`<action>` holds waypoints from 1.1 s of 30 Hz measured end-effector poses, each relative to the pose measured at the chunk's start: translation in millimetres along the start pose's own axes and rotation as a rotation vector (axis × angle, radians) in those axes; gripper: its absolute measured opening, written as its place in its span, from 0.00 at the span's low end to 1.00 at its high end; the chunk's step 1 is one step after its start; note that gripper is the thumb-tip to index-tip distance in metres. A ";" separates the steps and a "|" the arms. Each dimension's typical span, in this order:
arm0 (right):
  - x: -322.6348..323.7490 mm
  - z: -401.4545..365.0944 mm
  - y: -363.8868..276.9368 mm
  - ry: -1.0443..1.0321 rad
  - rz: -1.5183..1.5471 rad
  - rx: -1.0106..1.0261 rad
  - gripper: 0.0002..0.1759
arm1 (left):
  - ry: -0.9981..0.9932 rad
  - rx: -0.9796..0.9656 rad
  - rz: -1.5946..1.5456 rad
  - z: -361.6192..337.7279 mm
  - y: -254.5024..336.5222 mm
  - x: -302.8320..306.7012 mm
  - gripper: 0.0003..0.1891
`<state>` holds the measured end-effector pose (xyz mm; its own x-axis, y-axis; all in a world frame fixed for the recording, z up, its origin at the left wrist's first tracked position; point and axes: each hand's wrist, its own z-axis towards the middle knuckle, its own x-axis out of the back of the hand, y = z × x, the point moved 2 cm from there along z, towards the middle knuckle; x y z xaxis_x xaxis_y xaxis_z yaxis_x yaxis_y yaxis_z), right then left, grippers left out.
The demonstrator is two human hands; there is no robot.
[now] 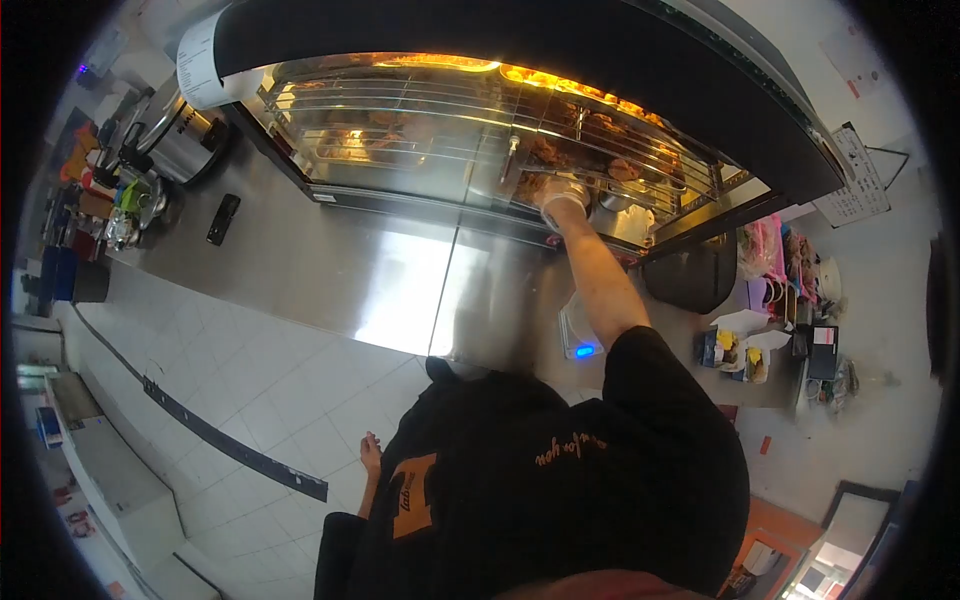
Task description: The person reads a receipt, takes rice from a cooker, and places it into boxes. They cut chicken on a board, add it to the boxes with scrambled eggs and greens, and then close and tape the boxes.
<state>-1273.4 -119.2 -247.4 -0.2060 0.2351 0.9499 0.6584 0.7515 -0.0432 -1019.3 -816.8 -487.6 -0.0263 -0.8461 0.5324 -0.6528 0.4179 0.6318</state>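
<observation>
My right hand (566, 192), in a clear plastic glove, reaches through the open side of a lit warming cabinet (390, 205). It is beside browned pieces of food (545, 152) on the lower level. Its fingers are too hidden and blurred to show whether they hold anything. A round metal container (627, 222) stands just to the right of this hand. Wire racks (400, 100) run across the cabinet above more food. Low at my side hangs my left hand (371, 452), bare, loosely curled with fingers a little apart and nothing visible in it.
Under my right forearm lies a scale (580, 335) with a blue-lit display. A black phone-like object (223, 220) rests on the steel counter (300, 270), near a large metal cooker (182, 135). Small open boxes (742, 345) and a black container (692, 275) occupy the right side.
</observation>
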 end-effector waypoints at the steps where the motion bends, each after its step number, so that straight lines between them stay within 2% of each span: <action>1: 8.0 -7.7 -3.2 0.032 0.065 -0.056 0.30 | -0.007 -0.009 -0.004 2.0 2.7 -2.1 0.29; 4: 10.1 -4.2 -2.6 -0.007 0.059 -0.013 0.29 | 0.000 -0.035 -0.030 6.3 11.3 -7.0 0.29; 10: 19.9 -27.3 14.2 -0.011 -0.022 0.129 0.29 | 0.005 -0.021 -0.106 6.7 -10.8 -10.7 0.27; 13: 31.0 -38.8 12.3 -0.069 0.040 0.116 0.31 | 0.010 -0.004 -0.073 -2.2 -12.2 -13.0 0.27; 16: 3.6 0.3 29.8 -0.064 0.120 0.179 0.32 | 0.021 -0.002 -0.049 -12.3 -11.0 -19.4 0.27; 19: -2.3 -5.1 33.5 -0.137 0.250 0.120 0.32 | 0.014 -0.010 -0.032 -2.1 -18.9 -20.2 0.28; 22: -19.5 11.3 46.6 -0.108 0.252 0.137 0.31 | 0.000 -0.039 -0.049 2.5 -15.6 -25.3 0.28; 26: -11.5 -20.3 49.3 0.221 0.327 0.323 0.34 | 0.018 -0.041 -0.026 0.2 -15.7 -36.7 0.29; 28: -24.2 -9.5 55.1 0.265 0.364 0.387 0.36 | -0.005 0.000 -0.028 0.0 -19.3 -38.2 0.29; 31: -25.6 -18.5 57.7 0.188 0.199 0.235 0.39 | -0.021 0.009 -0.013 -4.2 -7.7 -40.9 0.29; 33: 3.5 -46.5 44.6 0.137 0.268 0.190 0.39 | -0.009 0.002 -0.001 -6.9 -8.7 -41.8 0.30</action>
<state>-1211.1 -113.5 -231.6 0.0635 0.3644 0.9291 0.5268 0.7784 -0.3413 -1007.3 -782.8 -511.5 -0.0323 -0.8497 0.5263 -0.6541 0.4161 0.6316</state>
